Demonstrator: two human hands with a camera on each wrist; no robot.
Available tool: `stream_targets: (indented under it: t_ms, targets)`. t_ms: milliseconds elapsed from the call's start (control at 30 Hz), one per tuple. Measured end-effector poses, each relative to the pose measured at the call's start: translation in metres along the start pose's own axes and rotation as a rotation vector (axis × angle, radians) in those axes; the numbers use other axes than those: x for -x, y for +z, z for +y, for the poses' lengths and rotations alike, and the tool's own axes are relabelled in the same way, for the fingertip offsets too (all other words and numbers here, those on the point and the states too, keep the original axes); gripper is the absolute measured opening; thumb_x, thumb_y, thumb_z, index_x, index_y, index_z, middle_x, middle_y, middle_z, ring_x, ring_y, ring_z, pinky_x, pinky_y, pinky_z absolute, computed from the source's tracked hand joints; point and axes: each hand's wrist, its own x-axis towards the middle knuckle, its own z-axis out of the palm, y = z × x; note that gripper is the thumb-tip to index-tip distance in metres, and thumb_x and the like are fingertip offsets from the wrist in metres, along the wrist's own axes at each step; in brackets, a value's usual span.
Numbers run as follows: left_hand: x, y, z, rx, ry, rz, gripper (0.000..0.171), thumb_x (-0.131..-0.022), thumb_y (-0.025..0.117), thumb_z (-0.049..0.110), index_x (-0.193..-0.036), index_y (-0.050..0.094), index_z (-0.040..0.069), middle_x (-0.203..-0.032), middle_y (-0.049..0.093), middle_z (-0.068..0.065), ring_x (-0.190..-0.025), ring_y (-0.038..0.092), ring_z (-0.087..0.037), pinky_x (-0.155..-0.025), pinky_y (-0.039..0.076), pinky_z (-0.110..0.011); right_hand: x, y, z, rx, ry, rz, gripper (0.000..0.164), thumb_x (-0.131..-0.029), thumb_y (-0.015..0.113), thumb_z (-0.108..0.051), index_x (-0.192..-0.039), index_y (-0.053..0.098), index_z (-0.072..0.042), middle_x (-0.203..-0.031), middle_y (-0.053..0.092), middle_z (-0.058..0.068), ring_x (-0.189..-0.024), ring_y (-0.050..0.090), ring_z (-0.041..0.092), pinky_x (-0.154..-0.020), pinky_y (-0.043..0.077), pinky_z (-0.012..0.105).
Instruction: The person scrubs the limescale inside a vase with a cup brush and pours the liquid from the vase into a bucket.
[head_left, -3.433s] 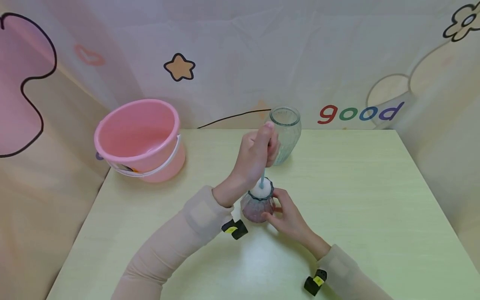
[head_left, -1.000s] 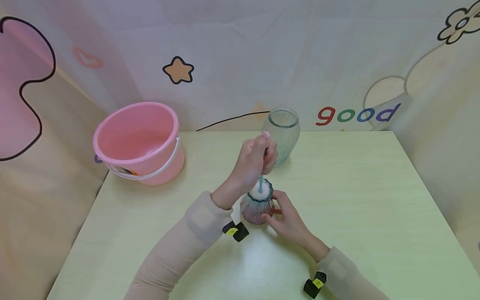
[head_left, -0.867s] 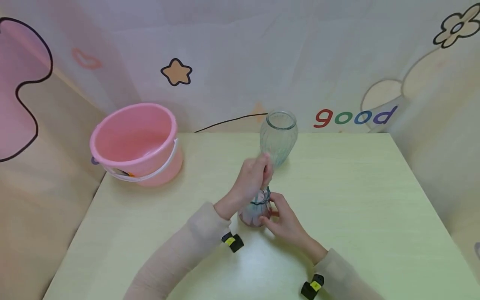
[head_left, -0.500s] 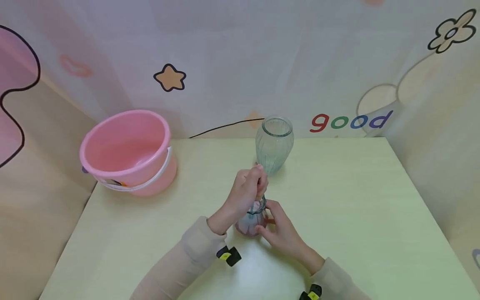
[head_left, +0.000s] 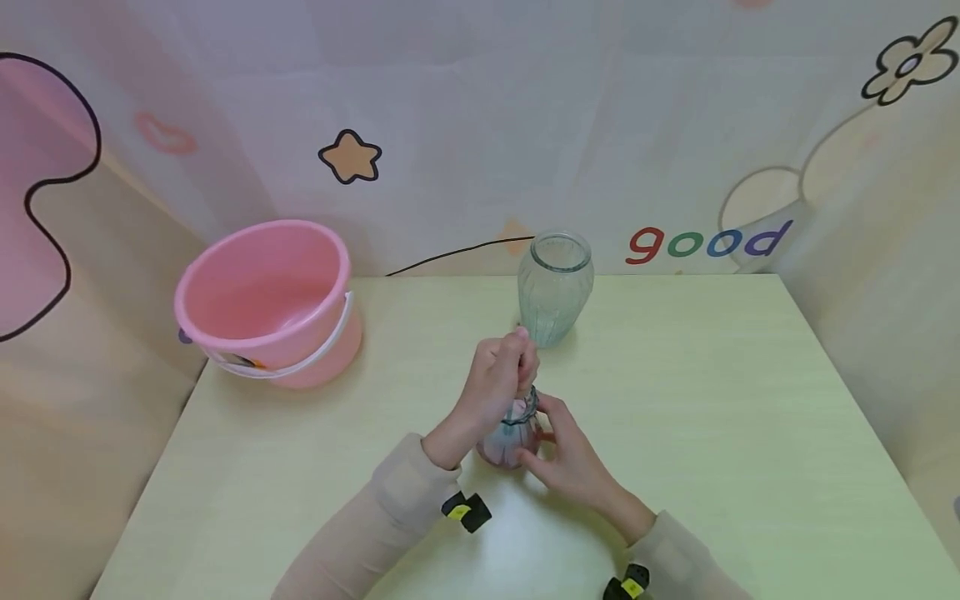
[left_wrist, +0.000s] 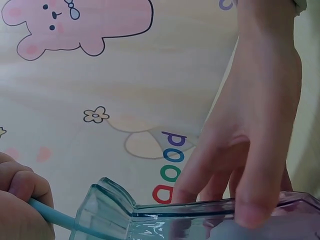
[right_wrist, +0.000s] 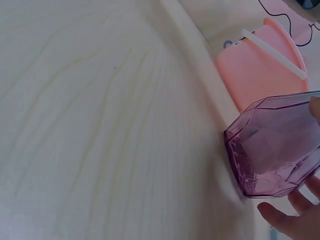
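My left hand [head_left: 498, 379] is a fist around the light-blue handle [left_wrist: 52, 215] of a sponge bottle brush, directly above the mouth of a small glass vase [head_left: 504, 450]. The vase is ribbed, with a blue-green frilled neck and a purple base. Inside it, the brush's whitish head [left_wrist: 285, 231] shows through the glass in the left wrist view. My right hand [head_left: 573, 462] holds the vase from the right side, thumb and fingers spread around its body. In the right wrist view the vase's purple base [right_wrist: 245, 170] faces the camera.
A tall clear-green glass jar [head_left: 555, 300] stands just behind my hands. At the back left sits a pink bucket [head_left: 318, 358] with a white handle. A patterned curtain [head_left: 465, 125] hangs behind the pale table [head_left: 712, 400].
My left hand has moved down toward the vase's mouth, pushing the white brush head from the neck into the body. My right hand keeps its hold. The head view has shifted slightly.
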Motion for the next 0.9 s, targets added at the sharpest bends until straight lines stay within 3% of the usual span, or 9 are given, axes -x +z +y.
stream_targets:
  t_ms: [400,600,900]
  targets:
    - [-0.001,0.004,0.003,-0.102,0.006,-0.002,0.052,-0.096,0.031,0.034,-0.051,0.031,0.007,-0.046,0.028,-0.004,-0.041,0.025,-0.020,-0.039,0.022,-0.027,0.003,0.015,0.046,0.037,-0.010,0.010,0.068,-0.073,0.071,-0.004,-0.130,0.034,-0.011,-0.122,0.042,0.005,-0.100,0.045,0.018,-0.072,0.050,0.032]
    - [-0.004,0.005,0.013,-0.143,0.005,-0.010,0.052,-0.095,0.030,0.036,-0.051,0.032,0.009,-0.046,0.029,-0.005,-0.042,0.027,-0.021,-0.040,0.024,-0.028,0.003,0.015,0.047,0.037,-0.046,0.017,0.066,-0.074,0.071,-0.008,-0.129,0.035,-0.012,-0.121,0.042,0.003,-0.100,0.045,0.018,-0.071,0.051,0.031]
    - [-0.017,0.005,0.029,-0.092,0.045,-0.034,0.052,-0.095,0.031,0.038,-0.052,0.031,0.009,-0.045,0.026,-0.003,-0.040,0.021,-0.021,-0.038,0.019,-0.028,0.002,0.015,0.044,0.068,-0.022,0.006,0.066,-0.074,0.072,-0.010,-0.129,0.035,-0.011,-0.119,0.042,0.004,-0.098,0.044,0.017,-0.070,0.050,0.029]
